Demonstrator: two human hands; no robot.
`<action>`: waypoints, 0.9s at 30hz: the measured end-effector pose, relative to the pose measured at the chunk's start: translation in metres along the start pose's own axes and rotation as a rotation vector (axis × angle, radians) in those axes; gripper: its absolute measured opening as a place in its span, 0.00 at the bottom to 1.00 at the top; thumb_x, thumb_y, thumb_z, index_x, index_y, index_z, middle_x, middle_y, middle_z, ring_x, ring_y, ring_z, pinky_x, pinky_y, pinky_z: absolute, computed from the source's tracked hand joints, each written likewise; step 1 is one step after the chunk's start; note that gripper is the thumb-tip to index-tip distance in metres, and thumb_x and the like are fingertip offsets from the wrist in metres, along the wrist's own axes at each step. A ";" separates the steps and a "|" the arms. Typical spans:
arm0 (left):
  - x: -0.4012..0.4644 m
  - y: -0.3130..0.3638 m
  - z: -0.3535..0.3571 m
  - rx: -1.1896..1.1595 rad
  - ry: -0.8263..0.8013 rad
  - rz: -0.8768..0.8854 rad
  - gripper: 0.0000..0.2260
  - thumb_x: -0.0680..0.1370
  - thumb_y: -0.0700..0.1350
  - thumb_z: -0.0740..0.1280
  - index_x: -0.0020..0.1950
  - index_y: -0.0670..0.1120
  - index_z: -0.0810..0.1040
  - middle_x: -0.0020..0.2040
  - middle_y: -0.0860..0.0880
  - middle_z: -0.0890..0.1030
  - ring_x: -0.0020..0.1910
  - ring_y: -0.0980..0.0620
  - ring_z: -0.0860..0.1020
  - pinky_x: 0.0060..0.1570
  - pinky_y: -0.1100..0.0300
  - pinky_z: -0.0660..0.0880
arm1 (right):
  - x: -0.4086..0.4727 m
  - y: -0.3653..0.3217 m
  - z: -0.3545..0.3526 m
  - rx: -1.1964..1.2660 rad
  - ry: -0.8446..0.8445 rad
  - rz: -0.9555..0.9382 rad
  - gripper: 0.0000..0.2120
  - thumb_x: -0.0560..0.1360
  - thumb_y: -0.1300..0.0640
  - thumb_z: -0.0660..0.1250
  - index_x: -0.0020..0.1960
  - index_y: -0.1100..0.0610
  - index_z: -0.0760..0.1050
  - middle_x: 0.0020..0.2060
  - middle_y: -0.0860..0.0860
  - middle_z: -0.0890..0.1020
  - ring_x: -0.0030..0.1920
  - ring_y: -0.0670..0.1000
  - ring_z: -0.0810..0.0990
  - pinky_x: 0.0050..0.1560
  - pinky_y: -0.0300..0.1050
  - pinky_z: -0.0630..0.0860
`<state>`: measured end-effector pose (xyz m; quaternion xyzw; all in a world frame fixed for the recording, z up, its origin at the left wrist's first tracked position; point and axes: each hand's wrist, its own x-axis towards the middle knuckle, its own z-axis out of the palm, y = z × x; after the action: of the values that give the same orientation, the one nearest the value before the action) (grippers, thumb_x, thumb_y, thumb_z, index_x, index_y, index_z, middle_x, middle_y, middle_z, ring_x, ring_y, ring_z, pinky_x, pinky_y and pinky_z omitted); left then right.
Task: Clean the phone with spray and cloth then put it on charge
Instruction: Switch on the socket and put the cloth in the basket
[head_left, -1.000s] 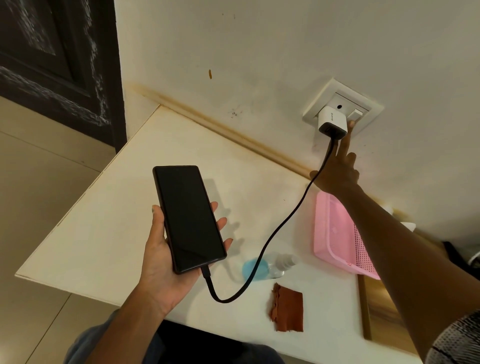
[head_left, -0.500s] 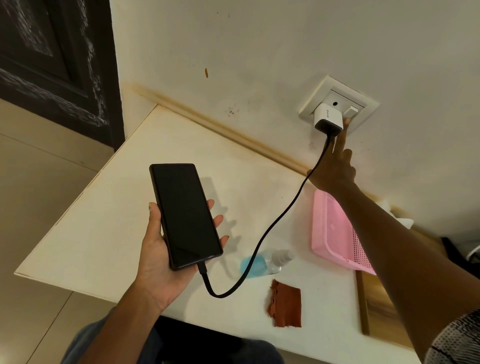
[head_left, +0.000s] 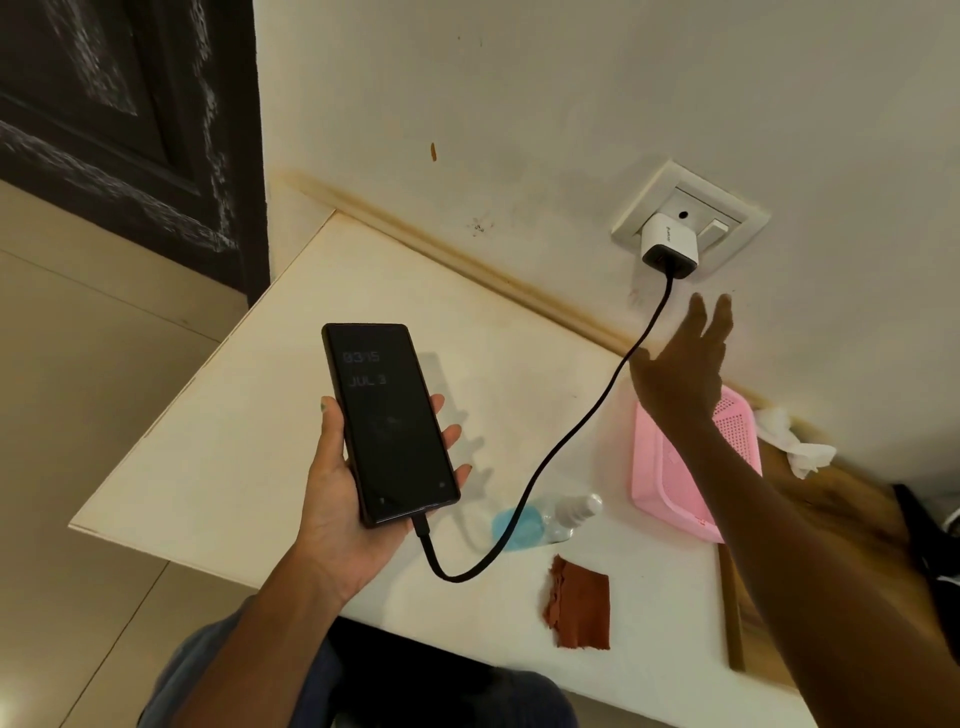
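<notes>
One phone (head_left: 390, 423), held in the left hand (head_left: 345, 499). One charging cable (head_left: 563, 441), running from the phone past the right hand (head_left: 680, 371). One charger plug (head_left: 669, 244), above the right hand. One spray bottle (head_left: 545, 519), one cloth (head_left: 579, 603), one pink basket (head_left: 670, 467), all below the right hand.

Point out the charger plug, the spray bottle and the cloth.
charger plug (head_left: 669, 245): head view, on its white body at the wall socket.
spray bottle (head_left: 545, 519): head view, on its clear middle, lying on the table.
cloth (head_left: 579, 603): head view, on its rust-brown centre.
</notes>
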<state>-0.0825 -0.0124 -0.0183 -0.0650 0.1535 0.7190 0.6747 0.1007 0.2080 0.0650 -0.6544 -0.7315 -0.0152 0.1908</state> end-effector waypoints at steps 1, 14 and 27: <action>0.000 0.000 0.000 0.002 0.001 0.000 0.28 0.75 0.68 0.55 0.67 0.54 0.75 0.66 0.44 0.77 0.62 0.42 0.78 0.55 0.40 0.77 | -0.004 -0.002 -0.005 0.049 0.017 0.021 0.36 0.71 0.61 0.68 0.74 0.59 0.54 0.75 0.56 0.50 0.68 0.61 0.64 0.51 0.52 0.75; 0.000 0.001 0.003 0.010 0.030 -0.001 0.28 0.75 0.68 0.56 0.64 0.53 0.78 0.66 0.45 0.77 0.63 0.42 0.77 0.59 0.40 0.74 | -0.073 -0.060 -0.065 0.694 0.074 0.171 0.23 0.71 0.59 0.68 0.64 0.51 0.66 0.58 0.50 0.72 0.50 0.47 0.75 0.46 0.42 0.74; -0.001 0.002 0.001 -0.006 0.002 0.004 0.29 0.76 0.68 0.54 0.69 0.51 0.72 0.67 0.44 0.76 0.65 0.41 0.76 0.60 0.38 0.74 | -0.115 -0.074 -0.069 0.577 -0.317 0.151 0.26 0.72 0.50 0.69 0.67 0.48 0.62 0.54 0.46 0.73 0.52 0.49 0.75 0.49 0.46 0.70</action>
<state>-0.0845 -0.0132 -0.0168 -0.0674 0.1521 0.7208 0.6729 0.0552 0.0687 0.1115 -0.6202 -0.6755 0.3085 0.2527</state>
